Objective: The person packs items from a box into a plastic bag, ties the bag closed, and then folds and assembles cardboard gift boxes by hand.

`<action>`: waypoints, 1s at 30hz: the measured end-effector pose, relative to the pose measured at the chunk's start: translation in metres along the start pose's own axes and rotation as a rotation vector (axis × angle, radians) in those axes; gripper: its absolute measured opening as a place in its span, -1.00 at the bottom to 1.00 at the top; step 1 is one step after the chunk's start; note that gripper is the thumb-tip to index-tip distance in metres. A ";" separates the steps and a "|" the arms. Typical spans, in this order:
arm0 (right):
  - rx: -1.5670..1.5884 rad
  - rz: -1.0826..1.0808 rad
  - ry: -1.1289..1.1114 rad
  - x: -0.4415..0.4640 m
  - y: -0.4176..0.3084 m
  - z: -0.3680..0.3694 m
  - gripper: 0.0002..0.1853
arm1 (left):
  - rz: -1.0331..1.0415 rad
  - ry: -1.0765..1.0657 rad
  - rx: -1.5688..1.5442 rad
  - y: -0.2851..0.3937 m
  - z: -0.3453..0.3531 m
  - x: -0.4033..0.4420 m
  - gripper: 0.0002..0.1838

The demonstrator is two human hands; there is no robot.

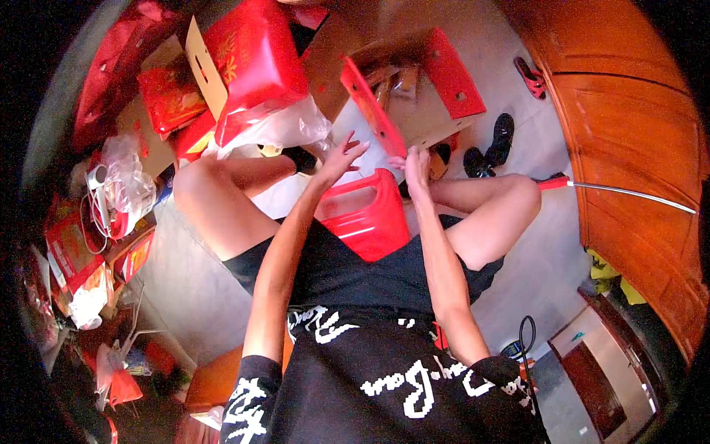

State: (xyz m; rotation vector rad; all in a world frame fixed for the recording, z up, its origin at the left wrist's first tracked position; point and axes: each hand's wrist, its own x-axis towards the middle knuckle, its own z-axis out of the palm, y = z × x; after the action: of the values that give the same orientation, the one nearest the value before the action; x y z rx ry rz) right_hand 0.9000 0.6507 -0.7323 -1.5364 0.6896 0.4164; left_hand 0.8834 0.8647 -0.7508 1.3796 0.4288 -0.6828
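Note:
An open red cardboard box [457, 81], brown inside, stands on the floor ahead, with some flat items inside it. My right hand [416, 166] is closed on the near corner of its red side panel. Just left of the box, my left hand [344, 159] is raised with its fingers spread, holding nothing. Below and between the hands is a red plastic stool [367, 214], between my legs. Beside my left hand, a large red package [259, 66] rests on crumpled clear plastic.
Black shoes [501, 139] and a red slipper [530, 78] lie right of the box. Orange wooden doors [629, 133] line the right side. A hair dryer [97, 177], plastic bags and cartons are piled at the left. A metal-shafted stick [629, 191] points right.

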 end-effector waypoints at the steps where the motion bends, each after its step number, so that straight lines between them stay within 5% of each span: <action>1: 0.002 -0.013 0.001 -0.001 0.001 0.001 -0.52 | 0.020 0.013 -0.061 0.012 0.010 0.000 0.09; 5: -0.241 -0.150 0.133 0.013 0.045 -0.008 -0.56 | -0.007 0.036 -0.134 0.047 0.045 -0.002 0.30; 9: -0.444 -0.341 0.152 -0.005 0.014 -0.004 -0.56 | 0.036 -0.019 -0.242 0.011 0.058 0.054 -0.35; 10: -0.429 -0.350 0.137 -0.005 0.005 -0.005 -0.53 | -0.086 0.044 -0.343 0.017 0.066 0.057 -0.68; 18: -0.068 -0.460 0.056 -0.009 -0.058 0.000 -0.18 | 0.155 0.118 -0.442 0.114 0.069 0.049 -0.71; 24: 0.386 -0.289 0.101 0.051 0.004 -0.033 -0.31 | 0.224 0.093 -0.579 0.181 0.051 0.003 -0.70; 30: -0.108 -0.160 0.126 0.116 0.113 -0.067 -0.49 | 0.098 0.293 -0.590 0.177 -0.025 -0.107 -0.78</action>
State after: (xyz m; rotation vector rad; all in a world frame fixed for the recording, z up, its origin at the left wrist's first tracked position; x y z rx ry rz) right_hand 0.9038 0.5675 -0.8861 -1.7177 0.6447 0.2412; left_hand 0.9247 0.9177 -0.5536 0.9271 0.7248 -0.2359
